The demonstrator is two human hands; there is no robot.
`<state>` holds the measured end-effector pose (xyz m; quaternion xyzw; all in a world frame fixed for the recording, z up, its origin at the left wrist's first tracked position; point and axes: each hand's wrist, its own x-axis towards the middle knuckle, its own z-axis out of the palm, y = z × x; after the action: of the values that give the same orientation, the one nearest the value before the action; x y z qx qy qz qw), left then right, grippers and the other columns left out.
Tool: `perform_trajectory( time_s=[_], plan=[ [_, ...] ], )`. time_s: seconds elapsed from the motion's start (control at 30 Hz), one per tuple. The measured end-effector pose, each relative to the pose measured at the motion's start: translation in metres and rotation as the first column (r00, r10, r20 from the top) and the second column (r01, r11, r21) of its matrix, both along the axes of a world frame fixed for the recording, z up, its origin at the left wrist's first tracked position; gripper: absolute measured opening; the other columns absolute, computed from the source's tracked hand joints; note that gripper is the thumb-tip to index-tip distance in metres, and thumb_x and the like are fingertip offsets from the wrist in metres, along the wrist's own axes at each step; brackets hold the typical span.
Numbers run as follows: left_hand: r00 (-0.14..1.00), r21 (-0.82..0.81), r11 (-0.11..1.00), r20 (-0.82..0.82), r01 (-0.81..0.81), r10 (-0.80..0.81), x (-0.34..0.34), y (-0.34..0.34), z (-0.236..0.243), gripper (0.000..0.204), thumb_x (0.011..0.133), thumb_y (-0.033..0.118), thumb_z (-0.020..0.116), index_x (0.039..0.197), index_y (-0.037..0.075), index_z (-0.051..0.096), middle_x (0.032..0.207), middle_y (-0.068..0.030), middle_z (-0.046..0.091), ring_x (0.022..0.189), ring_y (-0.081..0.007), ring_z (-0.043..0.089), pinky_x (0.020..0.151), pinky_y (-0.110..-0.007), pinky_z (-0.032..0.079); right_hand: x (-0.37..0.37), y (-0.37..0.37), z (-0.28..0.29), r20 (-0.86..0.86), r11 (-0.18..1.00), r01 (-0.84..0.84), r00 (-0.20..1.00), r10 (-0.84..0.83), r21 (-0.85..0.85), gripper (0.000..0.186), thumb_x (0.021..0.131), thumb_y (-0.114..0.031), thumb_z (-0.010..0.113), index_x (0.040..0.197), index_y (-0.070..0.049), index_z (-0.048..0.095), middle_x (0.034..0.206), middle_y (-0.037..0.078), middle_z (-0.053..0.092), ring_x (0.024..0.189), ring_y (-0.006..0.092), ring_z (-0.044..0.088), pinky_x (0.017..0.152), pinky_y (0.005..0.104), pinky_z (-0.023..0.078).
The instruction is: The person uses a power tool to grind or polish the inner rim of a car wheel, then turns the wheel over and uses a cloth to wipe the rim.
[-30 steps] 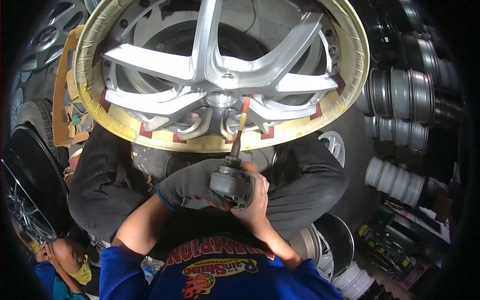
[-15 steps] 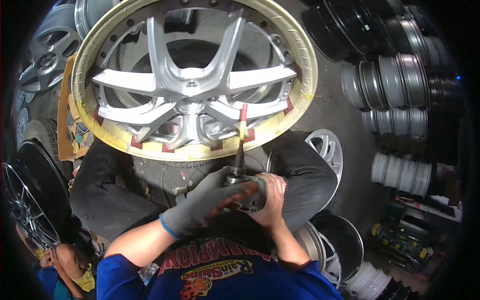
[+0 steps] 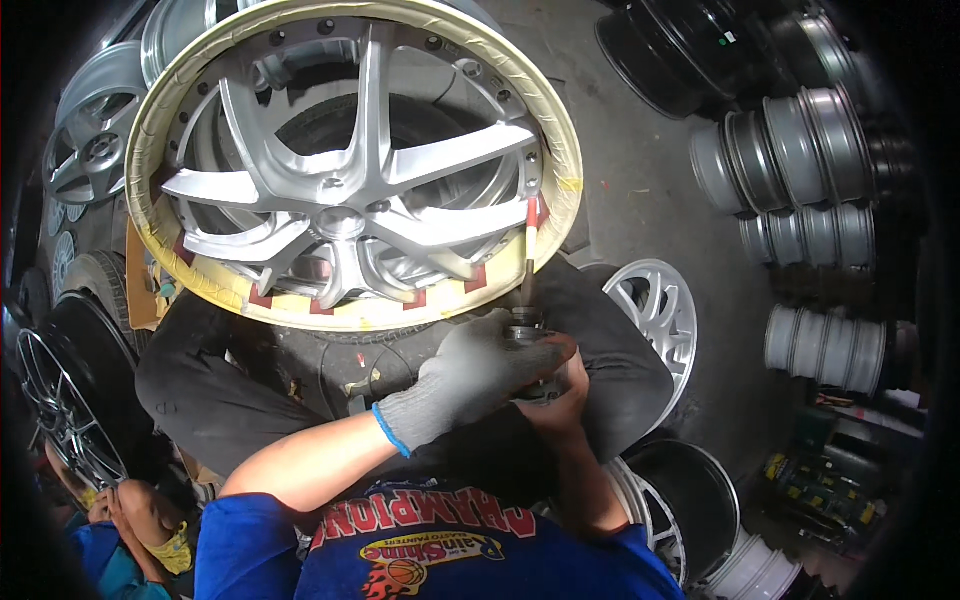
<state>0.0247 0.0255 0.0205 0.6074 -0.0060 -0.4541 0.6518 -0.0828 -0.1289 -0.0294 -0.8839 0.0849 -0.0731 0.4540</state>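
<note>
Alloy wheel (image 3: 340,222): the red-tipped grinder (image 3: 526,324) has shifted rimward, likely taking work outward; left hand (image 3: 478,362) and right hand (image 3: 564,398) (partly hidden) wrap fingers around it.

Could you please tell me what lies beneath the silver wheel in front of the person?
Through the gaps in the silver wheel, part of a dark tire and some grey floor show. Its spokes and yellow-taped rim hide the rest from view.

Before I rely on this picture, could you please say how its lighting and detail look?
In the head view, glare whitens several wheel spokes; in that view, the bare right hand lies in shade and the dark tool it holds shows little detail; in the head view too, the corners fall to black.
</note>
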Motion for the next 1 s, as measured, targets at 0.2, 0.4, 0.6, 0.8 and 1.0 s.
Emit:
perform_trajectory(
  time_s=[0.2, 0.4, 0.6, 0.8, 1.0],
  plan=[
    [0.996, 0.124, 0.991, 0.061, 0.051, -0.058, -0.003, -0.012, -0.017, 0.046, 0.087, 0.046, 0.074, 0.102, 0.004, 0.064, 0.068, -0.0018, 0.060, 0.047, -0.0075, 0.052, 0.040, -0.024, 0.038, 0.000, -0.012, -0.010, -0.032, 0.990, 0.032, 0.999, -0.028, 0.135, 0.061, 0.055, -0.013, 0.087, 0.110, -0.004, 0.062, 0.108, 0.014, 0.065, 0.102, 0.0332, 0.064, 0.089, 0.0414, 0.050],
    [0.987, 0.204, 0.974, 0.103, 0.100, -0.123, 0.001, -0.021, -0.018, 0.051, 0.086, 0.049, 0.074, 0.103, 0.002, 0.065, 0.070, -0.0034, 0.062, 0.051, -0.0098, 0.055, 0.044, -0.027, 0.041, 0.001, -0.015, -0.012, -0.013, 0.958, 0.035, 0.999, -0.032, 0.285, 0.052, 0.057, -0.008, 0.084, 0.104, -0.004, 0.061, 0.102, 0.011, 0.062, 0.095, 0.0267, 0.066, 0.083, 0.0351, 0.051],
    [0.964, 0.245, 0.967, 0.229, 0.075, -0.133, -0.004, -0.020, -0.024, 0.058, 0.088, 0.053, 0.071, 0.107, -0.002, 0.065, 0.085, -0.0120, 0.069, 0.074, -0.0180, 0.067, 0.065, -0.034, 0.054, -0.004, -0.022, -0.021, -0.028, 0.949, 0.006, 1.000, 0.003, 0.314, 0.061, 0.059, -0.007, 0.086, 0.113, -0.001, 0.057, 0.105, 0.010, 0.064, 0.095, 0.0211, 0.067, 0.084, 0.0331, 0.053],
    [0.818, 0.249, 0.954, 0.504, 0.168, -0.276, 0.000, -0.006, -0.002, 0.065, 0.088, 0.055, 0.070, 0.112, -0.005, 0.063, 0.091, -0.0169, 0.071, 0.086, -0.0222, 0.070, 0.071, -0.036, 0.055, -0.008, -0.021, -0.022, -0.055, 0.917, -0.012, 0.998, 0.037, 0.399, 0.067, 0.058, -0.008, 0.088, 0.116, -0.001, 0.055, 0.104, 0.009, 0.065, 0.094, 0.0187, 0.067, 0.083, 0.0318, 0.054],
    [0.750, 0.053, 0.999, 0.661, -0.009, -0.028, -0.014, -0.008, -0.020, 0.060, 0.090, 0.054, 0.069, 0.112, -0.002, 0.065, 0.088, -0.0158, 0.070, 0.077, -0.0188, 0.068, 0.067, -0.034, 0.054, -0.007, -0.019, -0.018, -0.053, 0.936, -0.014, 0.998, 0.035, 0.353, 0.064, 0.057, -0.009, 0.090, 0.112, -0.002, 0.057, 0.103, 0.010, 0.065, 0.092, 0.0217, 0.068, 0.081, 0.0337, 0.054]
  ],
)
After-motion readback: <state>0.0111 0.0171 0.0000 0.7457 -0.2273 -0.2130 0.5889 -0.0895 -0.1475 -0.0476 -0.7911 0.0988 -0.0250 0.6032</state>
